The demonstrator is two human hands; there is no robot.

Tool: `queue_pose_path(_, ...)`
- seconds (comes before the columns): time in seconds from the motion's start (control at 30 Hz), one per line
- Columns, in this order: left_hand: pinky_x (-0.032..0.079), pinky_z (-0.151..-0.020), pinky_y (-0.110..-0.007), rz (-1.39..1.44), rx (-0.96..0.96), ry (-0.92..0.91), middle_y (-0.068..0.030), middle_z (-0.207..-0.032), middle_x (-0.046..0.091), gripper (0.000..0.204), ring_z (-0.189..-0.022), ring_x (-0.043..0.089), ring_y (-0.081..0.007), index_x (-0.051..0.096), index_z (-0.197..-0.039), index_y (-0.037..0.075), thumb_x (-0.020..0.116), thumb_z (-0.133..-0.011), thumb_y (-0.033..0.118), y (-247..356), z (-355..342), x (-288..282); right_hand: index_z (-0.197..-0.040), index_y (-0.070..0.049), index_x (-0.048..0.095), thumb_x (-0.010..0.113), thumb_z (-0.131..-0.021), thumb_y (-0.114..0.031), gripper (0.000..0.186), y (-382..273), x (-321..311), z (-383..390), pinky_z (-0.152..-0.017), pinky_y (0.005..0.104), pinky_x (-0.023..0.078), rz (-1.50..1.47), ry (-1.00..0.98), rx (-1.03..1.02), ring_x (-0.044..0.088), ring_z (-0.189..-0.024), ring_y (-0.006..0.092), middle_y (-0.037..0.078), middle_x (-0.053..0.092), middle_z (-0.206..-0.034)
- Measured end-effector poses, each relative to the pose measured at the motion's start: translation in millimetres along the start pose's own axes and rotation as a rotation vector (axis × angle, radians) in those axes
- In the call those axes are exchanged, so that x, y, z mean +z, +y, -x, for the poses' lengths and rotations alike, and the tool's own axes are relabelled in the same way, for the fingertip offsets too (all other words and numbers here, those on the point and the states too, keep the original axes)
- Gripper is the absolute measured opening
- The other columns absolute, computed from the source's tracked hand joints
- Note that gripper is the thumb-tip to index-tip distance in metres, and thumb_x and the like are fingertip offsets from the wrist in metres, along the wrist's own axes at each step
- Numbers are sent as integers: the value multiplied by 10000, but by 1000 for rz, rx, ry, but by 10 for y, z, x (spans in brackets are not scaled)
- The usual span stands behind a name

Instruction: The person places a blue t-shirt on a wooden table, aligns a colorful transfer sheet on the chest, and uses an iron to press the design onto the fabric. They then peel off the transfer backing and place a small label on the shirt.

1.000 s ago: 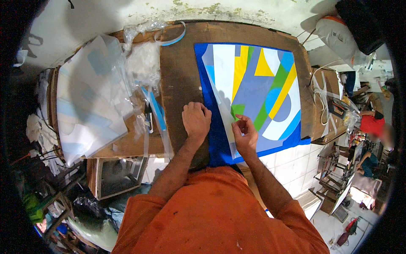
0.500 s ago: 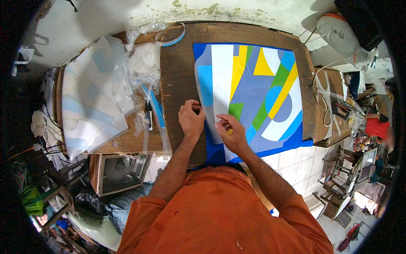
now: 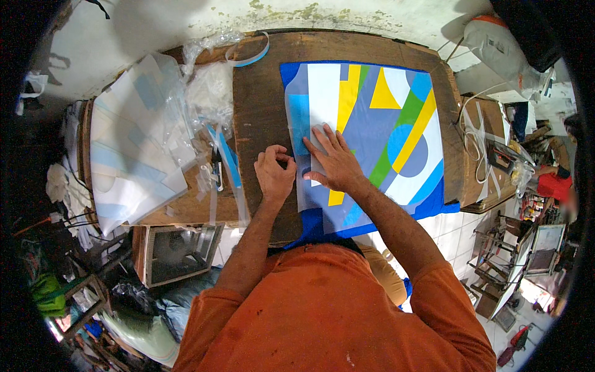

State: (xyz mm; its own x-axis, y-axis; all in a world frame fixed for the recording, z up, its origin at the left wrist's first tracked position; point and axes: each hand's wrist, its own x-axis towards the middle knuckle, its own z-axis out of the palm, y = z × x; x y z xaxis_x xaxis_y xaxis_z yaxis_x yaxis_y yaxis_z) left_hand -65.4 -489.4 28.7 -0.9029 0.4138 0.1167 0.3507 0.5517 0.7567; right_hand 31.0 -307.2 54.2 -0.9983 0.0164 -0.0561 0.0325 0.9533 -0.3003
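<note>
A patterned sheet (image 3: 370, 118) in white, blue, green, yellow and grey-violet lies on dark blue fabric (image 3: 319, 226) on the brown wooden table. A clear film seems to cover the sheet, its edge showing along the left and near sides. My right hand (image 3: 334, 160) rests flat on the sheet's lower left part, fingers spread, holding nothing. Just left of the sheet's edge, my left hand (image 3: 274, 173) is closed in a pinch above the bare wood. Whatever may be between its fingertips is too small to make out.
Left of the table lie a stack of pale translucent sheets (image 3: 133, 149), crumpled clear plastic (image 3: 211, 93), and blue strips (image 3: 228, 155). A curled strip (image 3: 249, 61) sits at the far edge. Cable (image 3: 474, 146) lies at the right. Another person in red (image 3: 553, 188) is far right.
My right hand has moved up and opened from a curled grip to lie flat on the sheet. My left hand has shifted slightly left, off the sheet's edge.
</note>
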Motion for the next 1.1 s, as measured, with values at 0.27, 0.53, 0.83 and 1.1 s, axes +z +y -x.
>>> queue_pose_path(0.27,424,-870,-458,31,-42,-11,-24,-889,726,307,-927,634,-268,678,-1085,111,769,-791,91,2,-19,12,-1627,-226,385,782,-785,-625,1013,-155,-152,-109,-1212,672,257,14,-68,78,216,-1560,484,210,291,-1678)
queue_pose_path(0.53,431,-894,-464,-104,21,-29,-15,-957,720,271,-1010,615,-276,744,-1089,132,802,-826,165,38,2,15,-1623,-207,396,805,-764,-621,1038,-226,-203,-195,-1181,679,279,116,-186,111,218,-1561,480,228,307,-1671)
queue_pose_path(0.83,431,-911,-464,-171,38,24,-42,-1030,679,254,-1064,589,-294,761,-1057,138,797,-839,264,92,-140,70,-1633,-180,366,793,-785,-620,1046,-70,-278,-186,-1212,613,290,-38,-140,69,273,-1540,476,213,360,-1645)
queue_pose_path(1.1,413,-916,-479,-240,-95,78,-60,-1017,657,161,-1058,571,-297,750,-942,131,772,-838,252,241,-234,177,-1641,-172,333,764,-819,-621,1031,-49,-313,-217,-1139,610,388,3,-112,35,361,-1486,463,201,438,-1582)
